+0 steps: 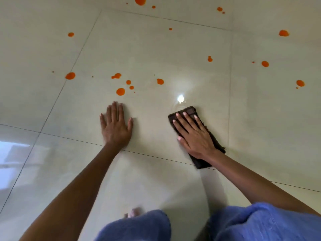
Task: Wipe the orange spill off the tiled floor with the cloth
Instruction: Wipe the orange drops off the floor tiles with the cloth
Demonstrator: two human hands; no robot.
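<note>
The right hand [192, 134] presses flat, fingers spread, on the cloth [191, 111]. The left hand [116, 126] lies spread on the floor [156, 49]. Orange spill [120, 91] dots the tiles beyond.

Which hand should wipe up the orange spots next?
The right hand: it presses flat on the brown cloth. The left hand rests bare on the floor, though nearer the orange spots.

Single head-worn wide-angle view, looking steeply down and forward, close over tiled floor [156, 49], no second view
</note>
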